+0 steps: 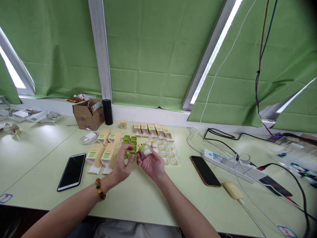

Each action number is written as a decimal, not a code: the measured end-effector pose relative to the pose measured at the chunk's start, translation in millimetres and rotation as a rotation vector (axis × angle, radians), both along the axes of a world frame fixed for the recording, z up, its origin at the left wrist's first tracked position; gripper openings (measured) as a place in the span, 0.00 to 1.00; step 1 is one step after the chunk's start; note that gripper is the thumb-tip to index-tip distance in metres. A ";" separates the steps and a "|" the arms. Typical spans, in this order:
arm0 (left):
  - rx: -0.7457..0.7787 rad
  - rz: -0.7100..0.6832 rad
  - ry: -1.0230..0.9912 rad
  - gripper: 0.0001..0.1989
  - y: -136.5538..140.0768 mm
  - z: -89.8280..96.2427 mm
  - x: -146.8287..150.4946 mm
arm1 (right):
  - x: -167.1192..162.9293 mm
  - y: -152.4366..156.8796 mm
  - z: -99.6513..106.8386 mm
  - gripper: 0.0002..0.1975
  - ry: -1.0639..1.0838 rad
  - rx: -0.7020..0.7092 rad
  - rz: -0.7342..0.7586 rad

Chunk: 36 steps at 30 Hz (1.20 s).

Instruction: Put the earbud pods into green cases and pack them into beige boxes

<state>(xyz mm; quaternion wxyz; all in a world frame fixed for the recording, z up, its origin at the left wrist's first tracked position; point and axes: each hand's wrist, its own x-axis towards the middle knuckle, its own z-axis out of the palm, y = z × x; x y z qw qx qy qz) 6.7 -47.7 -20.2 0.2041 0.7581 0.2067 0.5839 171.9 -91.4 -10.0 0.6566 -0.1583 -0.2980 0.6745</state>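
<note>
In my right hand (pixel 154 165) is a small clear container with a green top (pixel 145 150), held up between thumb and fingers. My left hand (pixel 123 164) is just left of it, fingers curved and apart, with nothing in them. Behind and beside the left fingertips stand several small green cups (pixel 133 138) in two columns. Several clear cups with yellow spots inside (pixel 170 152) sit in rows to the right of my right hand. Pinkish-white pieces (pixel 154 145) lie partly hidden behind the held container.
Opened cream boxes (pixel 109 155) lie left of my hands, more cream boxes (pixel 152 131) at the back. A phone (pixel 71 172) lies left, another phone (pixel 205 171) right. A cardboard box (pixel 89 115) and black cylinder (pixel 107 112) stand behind. A power strip (pixel 223 163) with cables occupies the right.
</note>
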 end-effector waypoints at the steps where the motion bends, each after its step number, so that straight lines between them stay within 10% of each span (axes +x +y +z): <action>1: 0.004 -0.002 0.008 0.12 -0.8 -0.4 -0.2 | 0.3 0.0 0.4 0.18 -0.032 0.023 -0.022; 10: -0.223 -0.034 -0.009 0.24 5.0 -5.8 2.9 | -6.8 -4.1 -7.6 0.31 -0.627 0.205 -0.569; 19: -0.527 -0.400 -0.105 0.28 17.4 -3.9 4.9 | -8.1 -8.3 -9.6 0.32 -1.023 0.504 -0.822; 28: 0.014 -0.152 0.454 0.21 3.9 10.8 -8.6 | 15.2 1.4 1.8 0.25 -0.783 0.274 -1.221; 36: 0.221 -0.117 0.861 0.18 -8.6 11.9 -2.6 | 16.2 5.4 -6.0 0.22 -0.858 0.275 -1.182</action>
